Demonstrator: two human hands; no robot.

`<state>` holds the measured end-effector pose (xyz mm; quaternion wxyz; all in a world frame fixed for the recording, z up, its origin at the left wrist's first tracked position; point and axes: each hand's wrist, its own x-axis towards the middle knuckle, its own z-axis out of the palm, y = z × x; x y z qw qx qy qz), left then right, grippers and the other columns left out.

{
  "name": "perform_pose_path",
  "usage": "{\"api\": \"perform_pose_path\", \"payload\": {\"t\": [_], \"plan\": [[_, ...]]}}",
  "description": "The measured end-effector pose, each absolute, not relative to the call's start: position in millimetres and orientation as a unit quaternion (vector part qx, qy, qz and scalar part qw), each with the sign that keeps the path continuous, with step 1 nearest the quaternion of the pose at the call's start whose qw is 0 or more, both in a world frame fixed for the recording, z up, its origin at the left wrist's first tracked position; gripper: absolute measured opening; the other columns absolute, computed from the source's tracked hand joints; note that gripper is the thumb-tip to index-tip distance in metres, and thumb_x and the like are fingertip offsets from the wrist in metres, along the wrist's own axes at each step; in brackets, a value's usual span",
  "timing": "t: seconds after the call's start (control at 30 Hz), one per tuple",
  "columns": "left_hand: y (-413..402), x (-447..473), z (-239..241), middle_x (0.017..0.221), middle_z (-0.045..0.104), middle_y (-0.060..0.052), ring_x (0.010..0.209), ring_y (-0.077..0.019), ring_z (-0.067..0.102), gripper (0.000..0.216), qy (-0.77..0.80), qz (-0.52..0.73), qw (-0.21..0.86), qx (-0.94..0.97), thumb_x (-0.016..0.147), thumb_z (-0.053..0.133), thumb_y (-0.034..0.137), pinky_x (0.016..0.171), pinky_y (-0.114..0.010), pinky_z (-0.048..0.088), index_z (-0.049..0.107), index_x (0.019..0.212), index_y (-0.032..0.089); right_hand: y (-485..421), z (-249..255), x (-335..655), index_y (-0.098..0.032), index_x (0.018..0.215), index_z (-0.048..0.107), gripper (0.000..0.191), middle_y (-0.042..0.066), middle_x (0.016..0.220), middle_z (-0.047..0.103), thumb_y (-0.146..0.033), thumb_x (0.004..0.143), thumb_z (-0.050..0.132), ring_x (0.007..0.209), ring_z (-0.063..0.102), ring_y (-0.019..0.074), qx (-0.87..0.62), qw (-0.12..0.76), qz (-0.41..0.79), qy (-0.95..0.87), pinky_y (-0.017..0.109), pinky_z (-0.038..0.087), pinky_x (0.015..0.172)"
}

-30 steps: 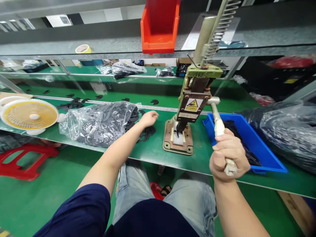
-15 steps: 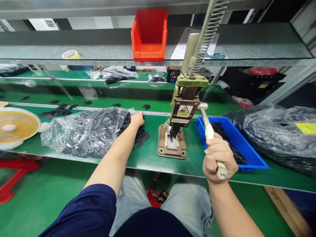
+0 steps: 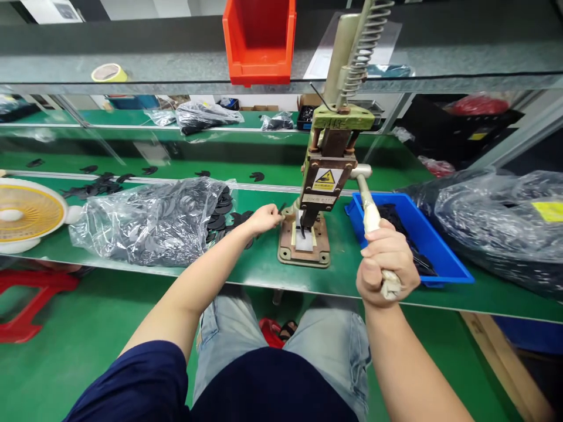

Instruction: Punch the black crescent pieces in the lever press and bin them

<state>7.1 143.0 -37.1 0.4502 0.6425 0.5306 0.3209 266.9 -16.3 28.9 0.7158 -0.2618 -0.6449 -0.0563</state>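
My left hand (image 3: 265,218) is closed in a pinch at the left edge of the hand press's base. A small black piece (image 3: 282,208) pokes out past its fingertips; most of it is hidden. My right hand (image 3: 387,264) is wrapped round the press lever (image 3: 370,214), whose grip is bound in pale wrapping. The hand press (image 3: 324,176) stands upright on the green bench, with a warning label on its ram. Under the ram, a thin dark curved tip (image 3: 303,232) shows over a light plate. Left of the press, flat black curved pieces (image 3: 219,220) spill from a clear plastic bag (image 3: 145,225).
A blue tray (image 3: 448,261) with black pieces sits right of the press, beside a large plastic-wrapped bundle (image 3: 497,228). A fan (image 3: 30,214) lies at the far left. Overhead, a shelf carries an orange bin (image 3: 259,70) and a tape roll (image 3: 109,73).
My left hand has moved right, from the pile by the bag to the press base, with a small black piece in its fingers. My right hand stays on the lever. The view has tilted down slightly.
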Motion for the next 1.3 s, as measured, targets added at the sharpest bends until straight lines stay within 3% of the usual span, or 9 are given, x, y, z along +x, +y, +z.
{"api": "perform_pose_path", "payload": {"t": [0.17,0.37,0.57,1.13,1.3], "plan": [[115,18,-39,0.068,0.066,0.001,0.058,-0.0087,0.061,0.035,0.481,0.371,0.555,0.568,0.087,0.083,0.035,0.059,-0.020,0.048,0.054,0.077,0.017,-15,29,266,-0.025,0.070,0.057,0.012,-0.004,0.071,0.063,-0.020,0.076,0.067,0.084,0.068,0.0216,-0.257,0.717,-0.059,-0.645,0.062,0.053,0.108],[110,27,-39,0.071,0.066,0.003,0.058,-0.0090,0.064,0.031,0.480,0.396,0.611,0.490,0.084,0.087,0.023,0.060,-0.023,0.056,0.061,0.097,0.015,-16,29,266,-0.024,0.070,0.057,0.013,-0.003,0.071,0.063,-0.019,0.077,0.067,0.085,0.068,0.0212,-0.258,0.716,-0.062,-0.646,0.062,0.053,0.109],[112,32,-39,0.066,0.064,0.002,0.052,-0.0076,0.059,0.025,0.500,0.369,0.571,0.536,0.089,0.081,0.023,0.047,-0.018,0.047,0.059,0.081,0.015,-15,29,266,-0.024,0.070,0.056,0.014,-0.003,0.070,0.063,-0.020,0.077,0.068,0.084,0.068,0.0211,-0.249,0.716,-0.068,-0.648,0.062,0.052,0.109],[123,35,-38,0.061,0.061,0.002,0.049,-0.0071,0.056,0.027,0.500,0.310,0.546,0.596,0.092,0.078,0.027,0.047,-0.017,0.048,0.060,0.076,0.015,-16,32,261,-0.023,0.067,0.055,0.018,-0.003,0.068,0.061,-0.025,0.079,0.068,0.082,0.068,0.0201,-0.261,0.728,-0.063,-0.631,0.063,0.054,0.104],[130,35,-37,0.059,0.062,0.001,0.049,-0.0082,0.058,0.036,0.512,0.279,0.562,0.587,0.089,0.082,0.032,0.047,-0.017,0.049,0.054,0.072,0.017,-15,31,258,-0.025,0.066,0.054,0.022,-0.003,0.067,0.060,-0.032,0.081,0.069,0.080,0.068,0.0202,-0.271,0.742,-0.066,-0.609,0.061,0.055,0.105]]}}
